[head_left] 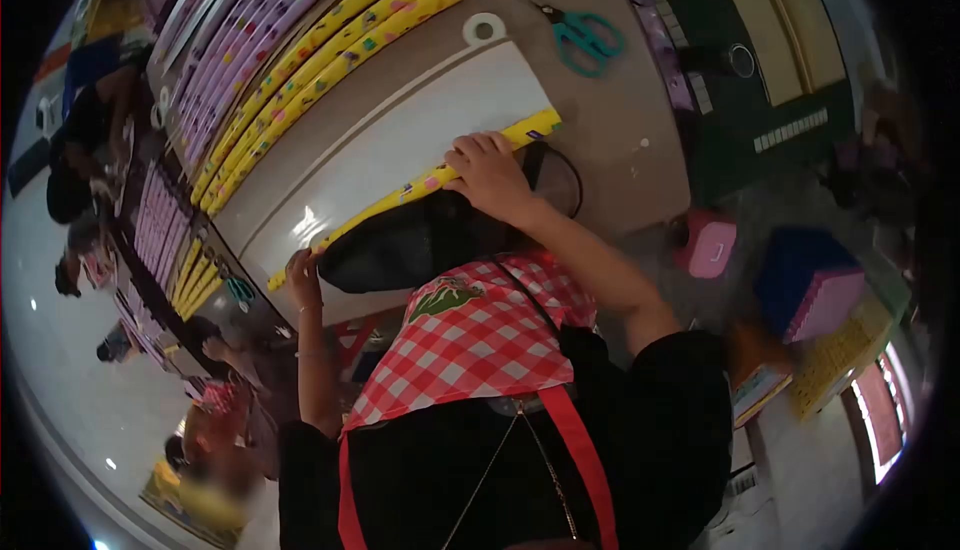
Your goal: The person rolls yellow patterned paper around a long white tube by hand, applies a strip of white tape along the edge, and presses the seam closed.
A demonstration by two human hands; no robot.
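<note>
A long, thin yellow roll of patterned wrapping paper (pixel 407 193) lies slantwise along the near side of the table in the head view. My right hand (pixel 490 175) is closed over it near its far right end, knuckles up. Close to the other end, my left hand (pixel 303 278) has its fingers wrapped round the roll. Beneath and in front of it is a dark rounded thing (pixel 400 245) whose kind I cannot make out. A white sheet (pixel 400 125) spreads behind the roll.
Several yellow rolls (pixel 330 80) and lilac rolls (pixel 265 35) lie side by side at the upper left. A tape roll (pixel 484 30) and teal-handled scissors (pixel 585 42) rest beyond the sheet. Other people (pixel 95 145) are at the left. A pink box (pixel 708 247) stands right of the table.
</note>
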